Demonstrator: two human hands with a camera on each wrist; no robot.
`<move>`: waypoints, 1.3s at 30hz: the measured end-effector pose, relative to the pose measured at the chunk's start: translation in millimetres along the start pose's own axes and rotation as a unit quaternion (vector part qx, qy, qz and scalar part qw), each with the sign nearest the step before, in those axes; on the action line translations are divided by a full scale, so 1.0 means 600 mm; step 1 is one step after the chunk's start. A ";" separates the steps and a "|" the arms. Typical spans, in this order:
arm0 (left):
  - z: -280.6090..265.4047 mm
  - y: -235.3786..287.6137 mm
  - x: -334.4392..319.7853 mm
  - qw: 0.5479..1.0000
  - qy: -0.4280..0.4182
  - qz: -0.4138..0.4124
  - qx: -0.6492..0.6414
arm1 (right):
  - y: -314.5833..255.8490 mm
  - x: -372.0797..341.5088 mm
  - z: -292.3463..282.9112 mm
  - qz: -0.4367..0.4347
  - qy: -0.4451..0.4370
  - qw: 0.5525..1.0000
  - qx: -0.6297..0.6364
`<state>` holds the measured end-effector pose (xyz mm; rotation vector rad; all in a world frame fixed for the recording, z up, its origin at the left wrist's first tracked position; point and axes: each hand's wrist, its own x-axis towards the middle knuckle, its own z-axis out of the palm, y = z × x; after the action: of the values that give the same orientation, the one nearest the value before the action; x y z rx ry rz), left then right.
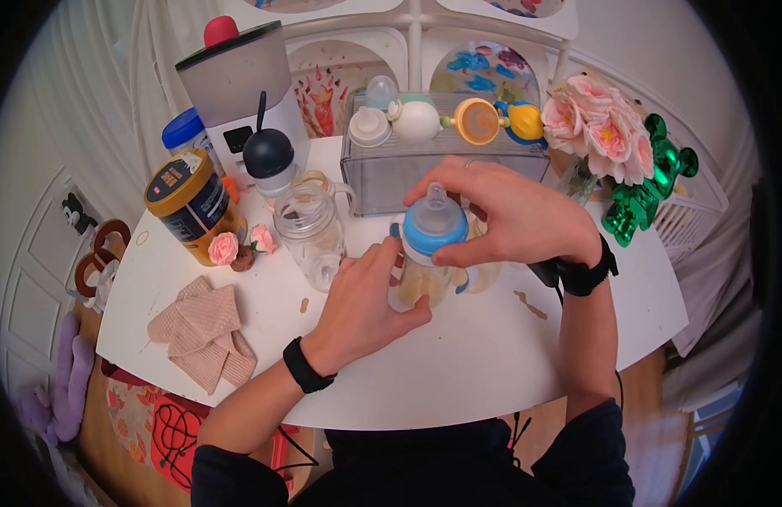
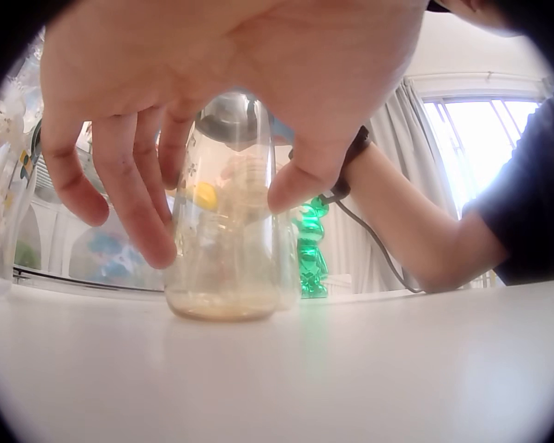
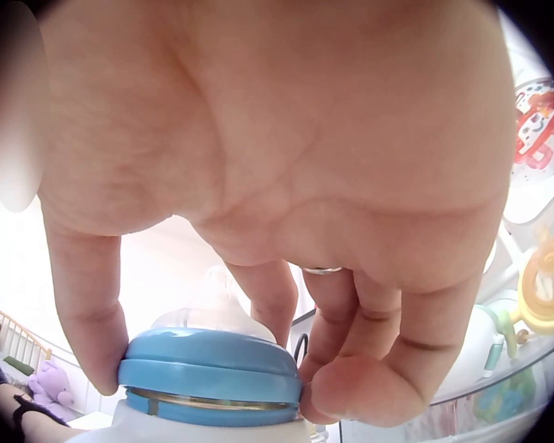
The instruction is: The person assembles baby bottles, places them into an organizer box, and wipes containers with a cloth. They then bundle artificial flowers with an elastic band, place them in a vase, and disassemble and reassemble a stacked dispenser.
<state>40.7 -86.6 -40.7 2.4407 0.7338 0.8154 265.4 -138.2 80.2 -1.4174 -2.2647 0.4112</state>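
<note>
Head view showed the baby bottle [image 1: 420,287] upright on the white table [image 1: 365,389], in the middle. The right hand [image 1: 513,215] gripped its blue collar [image 1: 423,240] between thumb and fingers, below the clear teat [image 1: 435,213]. The left hand [image 1: 365,300] had its fingers apart and relaxed around the bottle body; whether they touched it, I could not tell. To the left stood a glass jar [image 1: 309,228].

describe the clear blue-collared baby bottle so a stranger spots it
On the white table, in front of the grey plastic rack, find the person's right hand. The bottle stands beneath; its blue collar and teat separate it from the open clear handled jar at left.
</note>
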 end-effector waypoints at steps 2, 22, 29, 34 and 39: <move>0.000 -0.001 0.000 1.000 0.005 0.013 0.016 | -0.003 -0.001 -0.001 0.009 -0.005 1.000 0.005; 0.004 0.001 -0.001 0.996 -0.015 -0.019 -0.081 | -0.002 -0.002 -0.002 0.010 -0.010 1.000 0.004; 0.004 0.001 -0.002 0.996 -0.014 -0.023 -0.083 | 0.016 -0.003 0.007 -0.017 0.011 1.000 0.002; 0.001 0.007 0.000 0.998 -0.014 -0.021 -0.059 | 0.018 -0.002 0.007 -0.017 0.010 1.000 0.007; 0.000 0.008 0.000 0.998 -0.018 -0.027 -0.057 | 0.019 -0.002 0.008 -0.018 0.010 1.000 0.002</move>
<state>42.2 -90.2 -38.1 2.3192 0.7171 0.7693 272.4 -134.2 70.6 -1.3702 -2.2682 0.3874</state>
